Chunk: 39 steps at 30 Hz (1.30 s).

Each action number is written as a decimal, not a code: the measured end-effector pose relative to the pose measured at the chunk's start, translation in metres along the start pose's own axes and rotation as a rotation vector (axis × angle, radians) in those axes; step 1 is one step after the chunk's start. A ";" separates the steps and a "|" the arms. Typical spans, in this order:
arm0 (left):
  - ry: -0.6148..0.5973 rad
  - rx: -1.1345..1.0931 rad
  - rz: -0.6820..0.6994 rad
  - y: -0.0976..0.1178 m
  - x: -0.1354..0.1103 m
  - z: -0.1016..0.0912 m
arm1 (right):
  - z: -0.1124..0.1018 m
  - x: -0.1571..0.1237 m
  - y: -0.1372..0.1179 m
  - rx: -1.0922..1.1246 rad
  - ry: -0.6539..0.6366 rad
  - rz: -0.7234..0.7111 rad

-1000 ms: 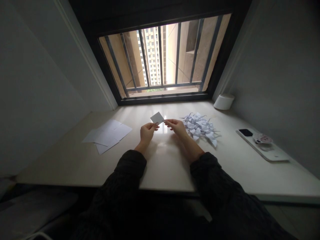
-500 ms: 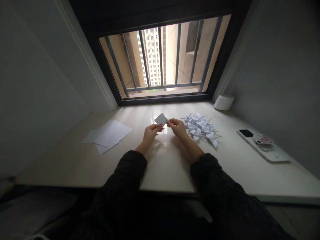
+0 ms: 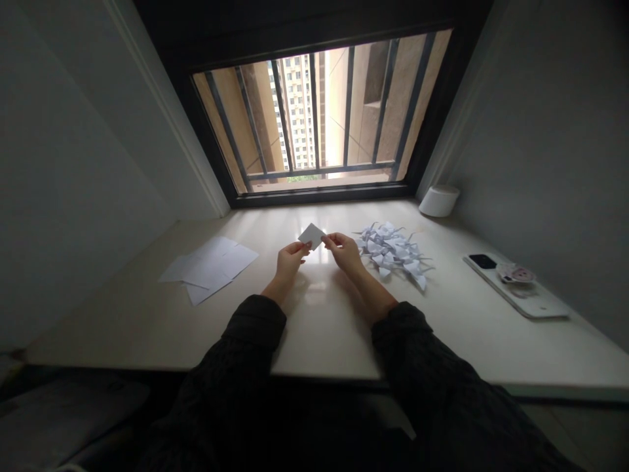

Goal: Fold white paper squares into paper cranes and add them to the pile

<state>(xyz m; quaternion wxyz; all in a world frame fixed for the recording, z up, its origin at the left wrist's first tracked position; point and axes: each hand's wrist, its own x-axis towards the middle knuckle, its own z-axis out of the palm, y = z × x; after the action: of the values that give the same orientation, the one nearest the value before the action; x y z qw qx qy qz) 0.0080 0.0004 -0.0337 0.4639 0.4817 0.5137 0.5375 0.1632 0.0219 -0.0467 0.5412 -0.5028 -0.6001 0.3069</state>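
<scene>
A small white square of paper (image 3: 311, 235) is held up just above the pale desk (image 3: 319, 328), in front of the barred window. My left hand (image 3: 289, 259) pinches its lower left edge. My right hand (image 3: 343, 250) pinches its right corner with thumb and forefinger. Both arms wear dark sleeves and reach out from the bottom of the view. Just right of my right hand lies a heap of several folded white paper figures (image 3: 393, 252).
Loose white sheets (image 3: 209, 269) lie on the desk at the left. A white phone with a round sticker (image 3: 515, 285) rests at the right, and a white round container (image 3: 439, 200) stands in the far right corner. Walls close in on both sides.
The paper square and both hands drifted a little right and then back left. The grip on the paper stays the same.
</scene>
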 end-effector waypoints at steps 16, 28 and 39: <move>0.053 -0.020 -0.027 0.007 -0.003 0.001 | 0.010 -0.010 -0.003 0.126 -0.140 0.029; 0.123 -0.097 -0.096 0.007 0.002 -0.005 | 0.014 -0.014 -0.006 0.125 -0.179 0.048; -0.045 0.086 0.042 0.004 0.004 -0.002 | 0.008 -0.001 0.001 0.275 0.019 0.151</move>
<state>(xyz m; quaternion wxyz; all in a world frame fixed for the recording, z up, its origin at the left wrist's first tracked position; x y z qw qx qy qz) 0.0051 0.0037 -0.0295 0.4430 0.5237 0.5155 0.5136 0.1562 0.0228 -0.0498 0.5861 -0.4705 -0.5078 0.4210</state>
